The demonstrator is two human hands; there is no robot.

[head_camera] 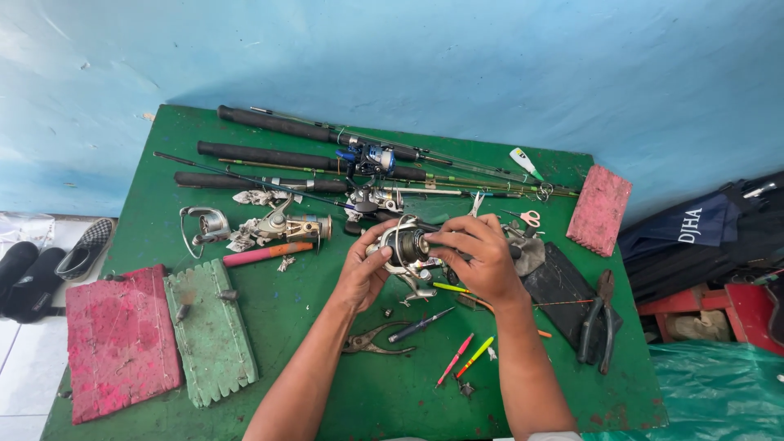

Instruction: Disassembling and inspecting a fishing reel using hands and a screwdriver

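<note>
Both of my hands hold a silver spinning reel (406, 246) above the middle of a green table (327, 408). My left hand (362, 269) cups the reel's left side from below. My right hand (482, 255) lies over its right side, fingers on the spool. Just beneath the reel lie small pliers (371, 340), a dark pen-like tool (420, 325) and thin pink and yellow floats (465, 358).
Three fishing rods (278, 155) lie across the back of the table, with two more reels (287, 228) at the left. Red and green foam blocks (122, 339) sit front left, a red block (600, 209) back right. Large pliers (598, 320) and small scissors (530, 217) lie at the right. Shoes (49, 265) stand on the floor.
</note>
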